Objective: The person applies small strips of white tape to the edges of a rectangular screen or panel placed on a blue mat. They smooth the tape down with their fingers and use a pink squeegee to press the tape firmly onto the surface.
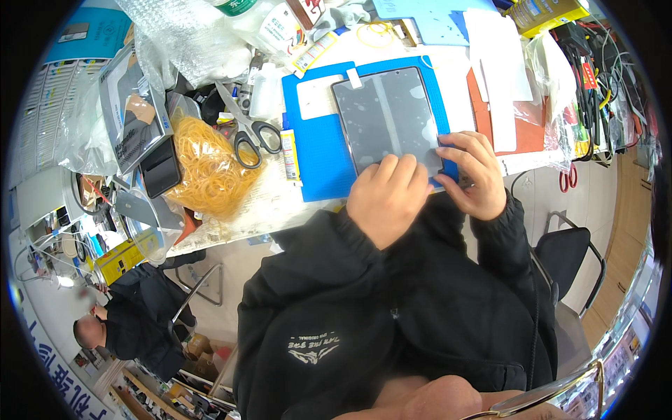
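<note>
A flat device with a large dark screen (386,118), a tablet or an unfolded phone, lies on a blue work mat (325,157). Pale blotches like air bubbles and a lighter stripe down the middle mark its screen. A small white tab (355,78) sticks out at its upper left edge. My left hand (391,197) is curled over the device's near edge; its fingertips are tucked out of sight. Along the right edge, my right hand (475,173) grips with its fingers, the thumb at the near right corner.
Left of the mat are a glue tube (290,155), scissors (249,128), a bag of rubber bands (210,168), a dark phone (160,168) and a box (134,105). White papers (499,63) lie to the right, near hanging cables (593,89). A person (136,325) sits behind on the left.
</note>
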`<state>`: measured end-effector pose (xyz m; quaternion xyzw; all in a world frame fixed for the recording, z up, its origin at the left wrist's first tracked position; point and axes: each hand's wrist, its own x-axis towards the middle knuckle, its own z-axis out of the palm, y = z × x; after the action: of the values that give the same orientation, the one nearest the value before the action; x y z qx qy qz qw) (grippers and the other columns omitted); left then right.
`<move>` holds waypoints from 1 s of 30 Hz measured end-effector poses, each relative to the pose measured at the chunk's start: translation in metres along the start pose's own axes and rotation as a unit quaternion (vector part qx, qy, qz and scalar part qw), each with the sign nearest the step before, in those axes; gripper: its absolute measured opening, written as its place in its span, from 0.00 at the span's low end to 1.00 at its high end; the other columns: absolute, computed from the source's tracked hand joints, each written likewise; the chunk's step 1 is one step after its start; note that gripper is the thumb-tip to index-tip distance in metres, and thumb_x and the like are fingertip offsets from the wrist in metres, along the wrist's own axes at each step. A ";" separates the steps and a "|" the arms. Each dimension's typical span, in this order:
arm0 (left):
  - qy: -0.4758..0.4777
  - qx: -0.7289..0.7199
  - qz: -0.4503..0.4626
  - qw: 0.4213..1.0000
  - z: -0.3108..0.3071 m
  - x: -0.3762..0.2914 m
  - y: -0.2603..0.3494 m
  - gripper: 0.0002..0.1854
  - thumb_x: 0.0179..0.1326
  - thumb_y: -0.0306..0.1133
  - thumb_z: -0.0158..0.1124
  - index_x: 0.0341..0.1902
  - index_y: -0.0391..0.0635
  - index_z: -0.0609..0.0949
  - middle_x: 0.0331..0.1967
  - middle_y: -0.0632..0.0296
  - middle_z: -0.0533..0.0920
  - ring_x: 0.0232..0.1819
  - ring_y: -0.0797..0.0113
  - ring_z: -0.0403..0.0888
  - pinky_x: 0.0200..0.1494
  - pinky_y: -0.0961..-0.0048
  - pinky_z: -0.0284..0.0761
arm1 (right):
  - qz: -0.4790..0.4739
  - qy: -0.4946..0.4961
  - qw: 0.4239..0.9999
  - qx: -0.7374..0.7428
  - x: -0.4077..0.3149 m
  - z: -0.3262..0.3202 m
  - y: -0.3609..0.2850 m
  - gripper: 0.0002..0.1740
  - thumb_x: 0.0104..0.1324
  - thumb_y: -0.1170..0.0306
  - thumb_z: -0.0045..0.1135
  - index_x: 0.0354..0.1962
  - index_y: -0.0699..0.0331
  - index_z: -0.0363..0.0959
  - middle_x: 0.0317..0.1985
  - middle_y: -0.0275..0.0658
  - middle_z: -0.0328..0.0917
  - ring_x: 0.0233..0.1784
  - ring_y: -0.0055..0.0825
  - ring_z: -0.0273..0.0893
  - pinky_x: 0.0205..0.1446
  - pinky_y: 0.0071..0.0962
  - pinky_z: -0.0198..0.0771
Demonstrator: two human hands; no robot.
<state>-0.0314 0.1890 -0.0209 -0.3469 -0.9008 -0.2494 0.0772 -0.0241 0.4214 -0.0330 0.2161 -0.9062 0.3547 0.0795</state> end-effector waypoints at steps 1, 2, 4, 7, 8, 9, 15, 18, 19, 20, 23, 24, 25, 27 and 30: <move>0.005 0.004 -0.002 1.000 0.002 0.002 0.001 0.17 0.57 0.35 0.81 0.46 0.45 0.85 0.42 0.63 0.80 0.42 0.63 0.81 0.41 0.68 0.80 | 0.000 0.001 1.000 0.003 -0.001 0.000 0.000 0.27 0.52 0.78 0.81 0.51 0.64 0.84 0.60 0.46 0.84 0.62 0.51 0.79 0.65 0.44 0.76; 0.010 0.008 -0.004 1.000 0.004 0.003 0.001 0.16 0.58 0.35 0.81 0.46 0.46 0.85 0.41 0.64 0.80 0.42 0.64 0.81 0.40 0.68 0.80 | 0.000 0.002 1.000 0.007 -0.001 0.001 0.001 0.27 0.52 0.79 0.80 0.51 0.65 0.84 0.60 0.47 0.84 0.62 0.51 0.79 0.65 0.45 0.76; 0.005 0.022 0.000 1.000 0.005 0.003 0.001 0.15 0.59 0.34 0.80 0.45 0.46 0.85 0.40 0.65 0.79 0.42 0.65 0.81 0.40 0.68 0.79 | -0.006 0.006 1.000 0.002 -0.002 0.002 0.003 0.26 0.53 0.77 0.81 0.50 0.64 0.83 0.60 0.45 0.84 0.62 0.50 0.80 0.65 0.43 0.76; 0.002 0.032 0.001 0.999 0.007 0.002 0.002 0.13 0.60 0.34 0.79 0.44 0.46 0.85 0.39 0.66 0.79 0.41 0.66 0.81 0.38 0.69 0.79 | -0.016 0.013 1.000 -0.007 -0.003 0.004 0.006 0.24 0.54 0.75 0.82 0.49 0.63 0.83 0.60 0.43 0.84 0.62 0.49 0.80 0.65 0.43 0.76; 0.002 0.033 0.000 0.999 0.007 0.001 0.002 0.12 0.60 0.33 0.78 0.44 0.46 0.85 0.39 0.66 0.79 0.41 0.66 0.81 0.38 0.69 0.78 | -0.020 0.017 1.000 -0.008 -0.003 0.005 0.006 0.24 0.54 0.74 0.82 0.48 0.63 0.83 0.60 0.43 0.85 0.62 0.48 0.80 0.64 0.43 0.76; 0.007 0.031 0.004 0.999 0.008 0.001 0.003 0.11 0.61 0.33 0.77 0.44 0.46 0.85 0.38 0.66 0.79 0.40 0.66 0.81 0.37 0.70 0.78 | -0.019 0.018 1.000 -0.010 -0.003 0.005 0.007 0.23 0.54 0.74 0.82 0.48 0.63 0.83 0.60 0.43 0.85 0.62 0.48 0.80 0.64 0.43 0.76; 0.025 0.033 0.020 0.999 0.013 0.000 0.004 0.09 0.61 0.31 0.74 0.44 0.47 0.86 0.37 0.67 0.78 0.38 0.68 0.81 0.36 0.71 0.78 | -0.018 0.028 0.999 -0.006 -0.003 0.007 0.007 0.23 0.55 0.73 0.82 0.47 0.63 0.82 0.59 0.43 0.85 0.61 0.48 0.81 0.64 0.44 0.76; 0.024 0.038 0.016 0.999 0.012 -0.001 0.004 0.09 0.61 0.31 0.74 0.44 0.47 0.86 0.37 0.67 0.79 0.39 0.68 0.82 0.36 0.71 0.78 | -0.017 0.038 0.999 -0.003 -0.003 0.009 0.007 0.22 0.55 0.72 0.82 0.47 0.63 0.83 0.58 0.43 0.85 0.60 0.48 0.81 0.64 0.44 0.77; 0.025 0.039 0.017 0.999 0.012 -0.001 0.005 0.09 0.61 0.31 0.73 0.44 0.47 0.86 0.37 0.66 0.79 0.39 0.68 0.82 0.36 0.71 0.78 | -0.016 0.042 0.999 -0.002 -0.003 0.010 0.007 0.22 0.55 0.72 0.82 0.47 0.63 0.83 0.58 0.43 0.85 0.60 0.48 0.81 0.63 0.44 0.77; 0.026 0.037 0.017 0.999 0.012 -0.002 0.005 0.09 0.61 0.31 0.73 0.45 0.46 0.86 0.38 0.66 0.79 0.39 0.68 0.82 0.36 0.72 0.79 | -0.012 0.044 0.999 0.000 -0.004 0.011 0.007 0.22 0.55 0.72 0.82 0.47 0.63 0.83 0.58 0.43 0.86 0.60 0.48 0.81 0.63 0.43 0.77; 0.033 0.042 0.017 0.998 0.012 -0.001 0.005 0.09 0.61 0.31 0.74 0.45 0.46 0.86 0.38 0.66 0.79 0.39 0.68 0.82 0.37 0.72 0.79 | -0.011 0.055 0.998 0.004 -0.004 0.012 0.007 0.22 0.55 0.72 0.83 0.46 0.63 0.83 0.57 0.43 0.85 0.60 0.48 0.81 0.62 0.44 0.77; 0.027 0.039 0.015 0.999 0.012 -0.001 0.005 0.10 0.61 0.31 0.74 0.45 0.46 0.86 0.39 0.66 0.80 0.39 0.67 0.82 0.37 0.72 0.79 | -0.010 0.058 0.998 0.001 -0.004 0.012 0.007 0.22 0.54 0.71 0.83 0.46 0.63 0.83 0.55 0.43 0.85 0.59 0.48 0.81 0.62 0.43 0.77; 0.021 0.035 0.012 0.999 0.011 -0.002 0.005 0.11 0.61 0.31 0.75 0.45 0.45 0.87 0.39 0.65 0.80 0.40 0.67 0.82 0.38 0.71 0.80 | -0.008 0.062 0.998 -0.001 -0.004 0.013 0.006 0.23 0.54 0.71 0.84 0.46 0.63 0.83 0.54 0.43 0.85 0.58 0.49 0.81 0.61 0.43 0.77; 0.016 0.012 0.008 1.000 0.008 -0.003 0.006 0.12 0.60 0.31 0.77 0.46 0.44 0.87 0.40 0.64 0.81 0.40 0.65 0.83 0.39 0.70 0.81 | 0.005 0.073 0.997 -0.003 -0.005 0.012 0.005 0.24 0.53 0.70 0.85 0.46 0.64 0.83 0.52 0.44 0.84 0.57 0.49 0.81 0.60 0.43 0.77; 0.034 -0.035 -0.003 0.999 -0.003 -0.007 0.004 0.15 0.58 0.29 0.80 0.48 0.43 0.88 0.41 0.62 0.83 0.41 0.62 0.84 0.40 0.68 0.82 | 0.025 0.086 0.996 -0.007 -0.007 0.012 0.003 0.25 0.52 0.69 0.87 0.45 0.64 0.84 0.50 0.44 0.83 0.55 0.48 0.81 0.59 0.42 0.77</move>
<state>-0.0234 0.1863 -0.0187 -0.3381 -0.8894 -0.2928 0.0945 -0.0187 0.4178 -0.0458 0.1610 -0.9037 0.3672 0.1500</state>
